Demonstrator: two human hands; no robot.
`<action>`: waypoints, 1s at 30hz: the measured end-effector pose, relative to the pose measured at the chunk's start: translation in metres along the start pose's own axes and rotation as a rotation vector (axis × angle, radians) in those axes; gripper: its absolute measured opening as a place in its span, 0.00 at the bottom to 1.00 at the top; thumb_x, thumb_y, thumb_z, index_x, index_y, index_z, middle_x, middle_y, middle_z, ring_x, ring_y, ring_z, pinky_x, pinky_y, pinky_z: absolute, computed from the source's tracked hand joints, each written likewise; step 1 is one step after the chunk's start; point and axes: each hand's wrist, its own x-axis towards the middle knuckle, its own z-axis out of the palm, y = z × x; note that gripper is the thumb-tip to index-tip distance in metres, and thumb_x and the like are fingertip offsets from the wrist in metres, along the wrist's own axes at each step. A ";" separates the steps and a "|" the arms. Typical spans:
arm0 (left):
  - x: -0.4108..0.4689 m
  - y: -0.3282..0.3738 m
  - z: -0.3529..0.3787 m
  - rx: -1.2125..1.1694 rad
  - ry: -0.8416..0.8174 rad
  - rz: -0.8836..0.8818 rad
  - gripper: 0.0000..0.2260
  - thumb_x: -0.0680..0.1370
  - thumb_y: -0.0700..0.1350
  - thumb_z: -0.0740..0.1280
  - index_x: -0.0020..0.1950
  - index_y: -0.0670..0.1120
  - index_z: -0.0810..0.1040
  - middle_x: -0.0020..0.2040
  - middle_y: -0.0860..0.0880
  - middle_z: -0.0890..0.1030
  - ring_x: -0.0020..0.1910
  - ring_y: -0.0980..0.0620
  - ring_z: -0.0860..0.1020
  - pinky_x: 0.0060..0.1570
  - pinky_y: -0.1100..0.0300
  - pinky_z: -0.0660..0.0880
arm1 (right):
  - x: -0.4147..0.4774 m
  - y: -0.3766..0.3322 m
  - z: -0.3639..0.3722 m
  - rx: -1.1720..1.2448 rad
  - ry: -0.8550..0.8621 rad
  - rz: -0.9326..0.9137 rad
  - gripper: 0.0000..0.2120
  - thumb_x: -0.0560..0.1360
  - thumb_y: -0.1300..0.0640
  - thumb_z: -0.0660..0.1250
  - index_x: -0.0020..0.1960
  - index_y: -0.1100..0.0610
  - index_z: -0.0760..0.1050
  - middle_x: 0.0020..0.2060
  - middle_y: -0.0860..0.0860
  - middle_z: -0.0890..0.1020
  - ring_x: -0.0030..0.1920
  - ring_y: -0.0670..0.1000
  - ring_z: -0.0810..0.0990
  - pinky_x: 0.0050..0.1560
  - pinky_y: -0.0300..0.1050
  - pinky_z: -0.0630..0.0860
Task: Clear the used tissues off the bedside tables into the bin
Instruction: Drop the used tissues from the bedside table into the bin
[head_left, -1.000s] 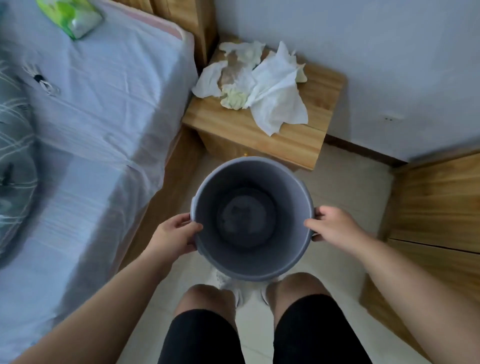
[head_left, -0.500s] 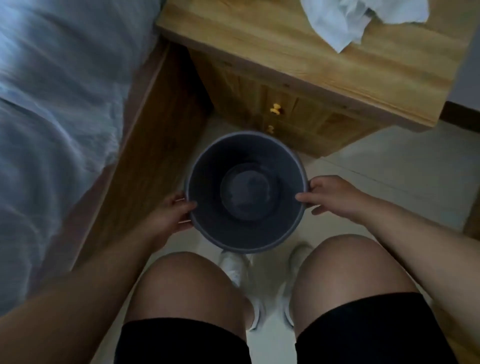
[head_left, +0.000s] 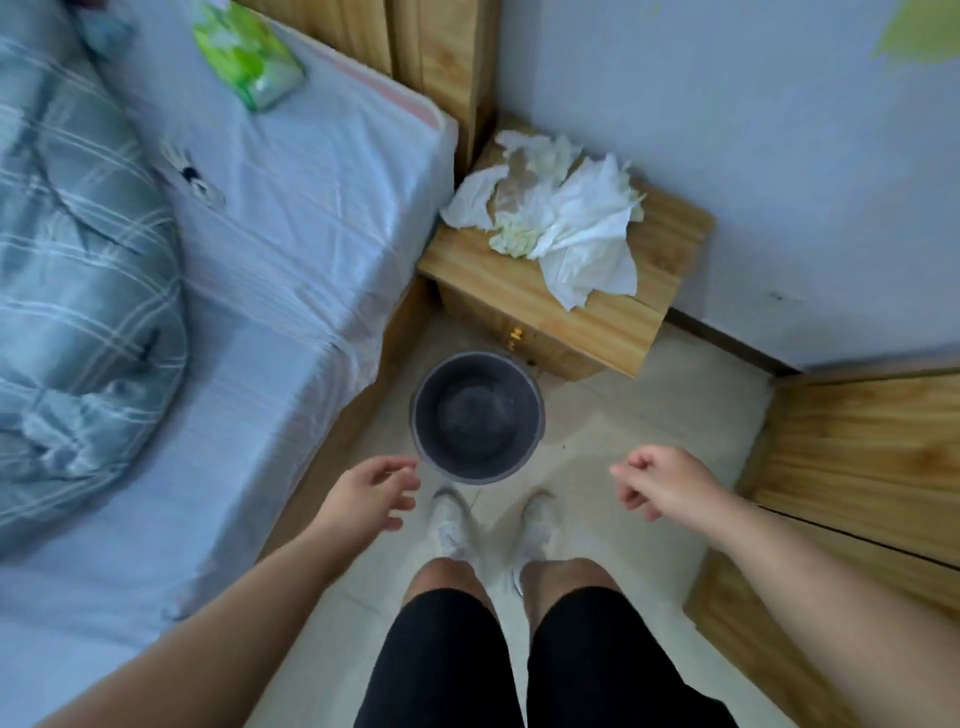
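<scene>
A grey round bin (head_left: 478, 415) stands on the tiled floor, just in front of the wooden bedside table (head_left: 613, 322). It looks empty inside. A heap of crumpled white used tissues (head_left: 561, 218) lies on the table's top, spread from its back left corner toward the middle. My left hand (head_left: 371, 493) hovers beside the bin's near left rim, fingers apart and holding nothing. My right hand (head_left: 662, 486) is off to the bin's right, fingers loosely curled and empty.
The bed (head_left: 270, 249) with a pale sheet runs along the left, bearing a striped duvet (head_left: 83, 291) and a green tissue pack (head_left: 247, 54). A wooden cabinet (head_left: 852, 457) stands at the right. My feet (head_left: 493, 519) are just behind the bin.
Both hands held the bin by its rim while it came down to the floor; now they have let go and drawn back. The view has risen from a crouch.
</scene>
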 end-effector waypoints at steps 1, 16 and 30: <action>-0.024 0.009 -0.006 0.014 -0.008 0.007 0.05 0.83 0.48 0.68 0.55 0.56 0.84 0.50 0.51 0.88 0.46 0.49 0.87 0.42 0.56 0.84 | -0.023 -0.008 -0.010 -0.003 0.007 -0.002 0.11 0.81 0.54 0.70 0.43 0.59 0.80 0.36 0.54 0.87 0.38 0.52 0.86 0.32 0.42 0.79; -0.148 0.069 -0.071 0.011 0.049 0.089 0.07 0.86 0.49 0.65 0.60 0.56 0.81 0.53 0.52 0.86 0.50 0.50 0.85 0.41 0.61 0.81 | -0.126 -0.090 -0.087 -0.211 -0.001 -0.145 0.09 0.83 0.54 0.66 0.47 0.57 0.81 0.39 0.52 0.87 0.41 0.51 0.86 0.37 0.42 0.81; -0.103 0.180 0.099 -0.374 0.212 -0.098 0.08 0.85 0.46 0.66 0.61 0.55 0.83 0.51 0.51 0.89 0.47 0.51 0.85 0.43 0.56 0.81 | 0.072 -0.193 -0.262 -0.509 -0.128 -0.374 0.08 0.81 0.54 0.68 0.45 0.50 0.83 0.38 0.48 0.87 0.38 0.49 0.86 0.36 0.43 0.81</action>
